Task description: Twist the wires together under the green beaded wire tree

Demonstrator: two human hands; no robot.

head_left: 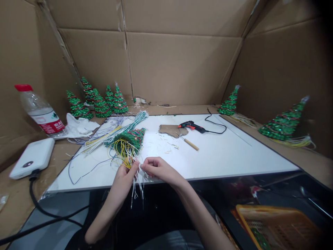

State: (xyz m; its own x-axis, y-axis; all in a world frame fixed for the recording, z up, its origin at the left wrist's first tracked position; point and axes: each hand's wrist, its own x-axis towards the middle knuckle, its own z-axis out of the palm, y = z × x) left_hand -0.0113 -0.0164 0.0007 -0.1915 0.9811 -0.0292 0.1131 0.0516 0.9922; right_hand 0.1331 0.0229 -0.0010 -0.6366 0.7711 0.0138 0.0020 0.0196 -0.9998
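A small green tinsel Christmas tree [139, 136] lies on its side on the white board, its open base turned toward me. Yellow and white wires [125, 147] spill out of that base. My left hand [127, 172] is closed around the bundle of wires just below it. Close beside it, my right hand [156, 168] pinches at the white wires, thumb against fingers. The loose white wire ends [136, 192] hang down past the board's front edge. Exactly which strand sits in my right fingertips is too small to make out.
A black and orange glue gun [191, 125] rests by a cardboard scrap [173, 130] and a wooden-handled tool [191, 144]. Bundled wires [130, 125] lie behind the tree. Left stand a bottle [44, 114] and a white power bank [33, 158]. An orange basket [281, 222] sits lower right.
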